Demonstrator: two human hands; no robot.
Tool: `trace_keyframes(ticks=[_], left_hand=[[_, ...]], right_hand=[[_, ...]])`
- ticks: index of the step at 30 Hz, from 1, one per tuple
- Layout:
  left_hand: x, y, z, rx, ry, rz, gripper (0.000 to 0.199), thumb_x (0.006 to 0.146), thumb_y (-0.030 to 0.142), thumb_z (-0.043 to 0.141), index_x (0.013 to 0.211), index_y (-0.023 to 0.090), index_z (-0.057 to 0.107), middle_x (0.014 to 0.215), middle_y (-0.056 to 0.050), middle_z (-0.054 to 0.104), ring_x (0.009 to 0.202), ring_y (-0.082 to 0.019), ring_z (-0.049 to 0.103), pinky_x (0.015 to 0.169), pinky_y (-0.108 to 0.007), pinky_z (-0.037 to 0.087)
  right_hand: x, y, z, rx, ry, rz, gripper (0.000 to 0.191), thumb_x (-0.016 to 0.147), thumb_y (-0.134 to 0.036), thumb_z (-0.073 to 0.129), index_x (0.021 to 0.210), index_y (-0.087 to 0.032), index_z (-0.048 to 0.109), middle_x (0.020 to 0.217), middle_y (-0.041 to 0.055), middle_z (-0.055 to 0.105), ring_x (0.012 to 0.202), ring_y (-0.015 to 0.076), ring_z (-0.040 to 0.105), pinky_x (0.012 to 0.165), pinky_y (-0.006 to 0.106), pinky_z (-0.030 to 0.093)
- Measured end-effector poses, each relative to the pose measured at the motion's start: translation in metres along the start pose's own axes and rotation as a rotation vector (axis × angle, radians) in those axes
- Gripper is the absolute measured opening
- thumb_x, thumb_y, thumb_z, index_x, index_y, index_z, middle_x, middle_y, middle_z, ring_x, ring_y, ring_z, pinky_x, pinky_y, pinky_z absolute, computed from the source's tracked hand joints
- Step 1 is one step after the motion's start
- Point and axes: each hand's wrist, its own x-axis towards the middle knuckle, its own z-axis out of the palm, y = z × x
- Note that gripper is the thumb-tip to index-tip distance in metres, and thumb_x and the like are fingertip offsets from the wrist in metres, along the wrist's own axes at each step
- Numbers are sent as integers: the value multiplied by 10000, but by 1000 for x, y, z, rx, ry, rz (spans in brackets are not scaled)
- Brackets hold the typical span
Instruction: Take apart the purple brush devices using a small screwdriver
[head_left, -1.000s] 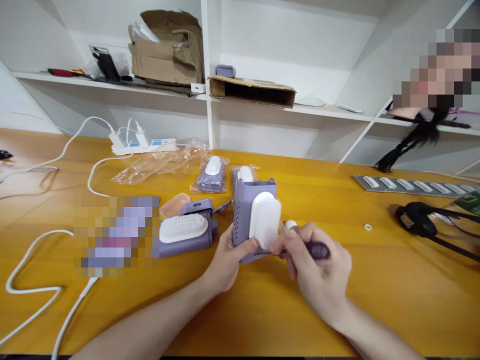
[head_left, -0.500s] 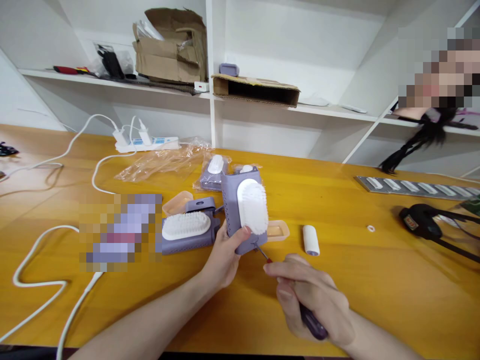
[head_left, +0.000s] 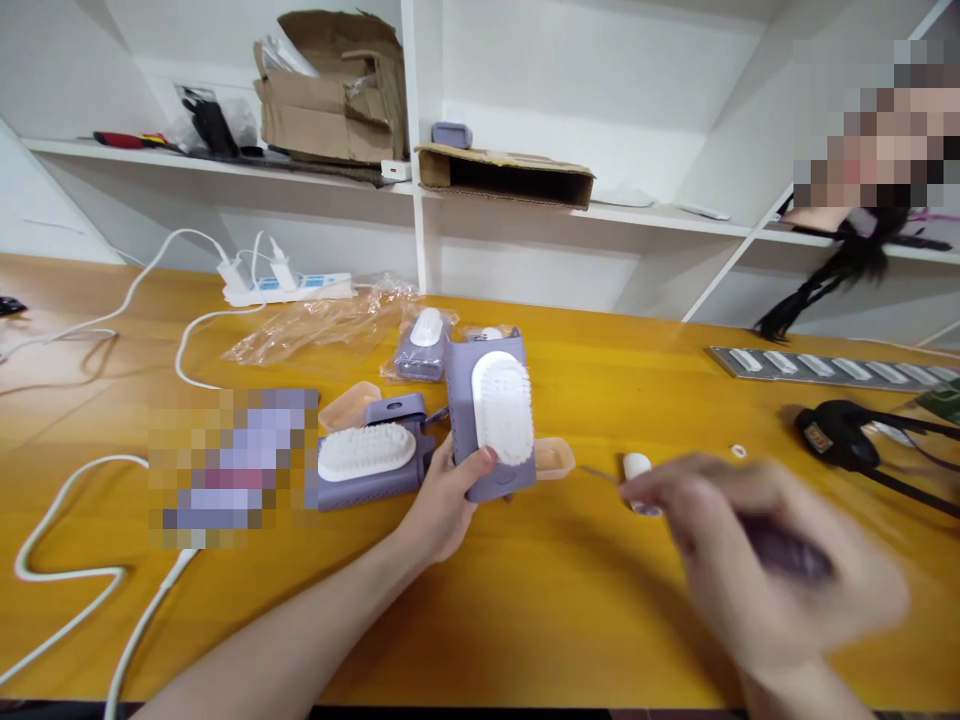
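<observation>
Purple case (head_left: 463, 405): held aloft over the mid-table, tilted slightly, its brush pad (head_left: 504, 408) turned toward the wearer, presumably so that the lower end can be seen and reached.
Left hand (head_left: 444, 508): closed around the case's lower left side, the thumb laid across the front beside the pad; the body seems to be steadied this way while its bottom edge is left uncovered.
Right hand (head_left: 772, 570): curled around a dark-handled tool (head_left: 793, 550), blurred; the forefinger is extended forward, probably for control.
Tool shaft (head_left: 600, 473): pointed leftward at the case but well apart from it; the tip's shape cannot be made out.
White cylinder (head_left: 637, 467): left on the wood just beyond the right fingertips, within easy reach.
Peach tray (head_left: 556, 458): partly hidden behind the held case.
Second case (head_left: 367, 490): laid bristles upward just left of the left hand, perhaps to be kept handy.
Bagged case (head_left: 421, 362): set farther back in clear film, seemingly to be kept clean and out of the way.
</observation>
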Motion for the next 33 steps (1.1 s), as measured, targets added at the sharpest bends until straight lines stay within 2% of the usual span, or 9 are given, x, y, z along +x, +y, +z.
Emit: trace_keyframes(ticks=[1, 2, 5, 7, 11, 17, 24, 27, 33], left_hand=[[0, 1, -1, 0, -12, -27, 481, 639, 313, 748, 1086, 217, 601, 986, -54, 705, 879, -212, 648, 749, -324, 506], [-1, 1, -1, -1, -24, -61, 479, 644, 321, 744, 1089, 216, 600, 999, -61, 701, 898, -220, 645, 759, -332, 503], [-2, 1, -3, -22, -49, -138, 428, 655, 353, 733, 1042, 206, 628, 1035, -71, 691, 977, -226, 623, 834, -334, 480], [-2, 1, -4, -35, -59, -148, 370, 656, 373, 730, 977, 204, 657, 1015, -61, 698, 980, -218, 620, 841, -313, 479], [-2, 3, -2, -26, -68, -90, 291, 643, 342, 745, 900, 222, 677, 957, -32, 711, 943, -213, 628, 800, -295, 498], [-4, 12, 5, -82, -25, -128, 280, 735, 314, 671, 1008, 278, 623, 1064, 7, 664, 941, -190, 625, 802, -350, 517], [-5, 22, 0, -213, -49, -150, 269, 728, 374, 631, 922, 188, 639, 986, -74, 670, 902, -268, 618, 758, -442, 521], [-5, 20, -1, -182, -50, -139, 340, 666, 397, 694, 932, 193, 635, 934, -69, 683, 873, -253, 621, 746, -401, 515], [-7, 16, 0, -74, -94, -167, 626, 520, 133, 797, 1097, 240, 578, 861, 14, 691, 796, -158, 629, 737, -272, 490]], right_hand=[[10, 8, -4, -145, 7, 91, 197, 793, -224, 540, 600, -225, 505, 560, 8, 630, 536, 166, 609, 534, 283, 455], [20, 18, -6, -276, -61, 186, 240, 814, -273, 517, 581, -217, 512, 520, 9, 606, 496, 159, 579, 518, 282, 426], [47, 50, -9, -704, -490, 416, 348, 767, -398, 550, 487, -207, 469, 422, 4, 514, 394, 150, 497, 454, 282, 328], [55, 67, -9, -832, -693, 530, 357, 752, -386, 546, 455, -204, 465, 405, 19, 502, 380, 153, 485, 458, 287, 317], [56, 86, -6, -855, -895, 624, 342, 689, -344, 577, 397, -195, 479, 346, 46, 475, 382, 177, 496, 467, 304, 339], [59, 88, 11, -752, -888, 595, 320, 681, -323, 531, 399, -171, 517, 378, 50, 505, 358, 151, 495, 431, 278, 362], [55, 71, 38, -541, -934, 538, 305, 740, -340, 504, 514, -150, 581, 345, -3, 472, 317, 102, 440, 411, 227, 364], [52, 70, 40, -487, -950, 523, 337, 787, -371, 472, 560, -147, 581, 350, -6, 482, 298, 90, 419, 391, 214, 345], [50, 71, 34, -455, -914, 485, 346, 802, -440, 497, 614, -161, 578, 313, -24, 455, 275, 102, 413, 374, 217, 321]])
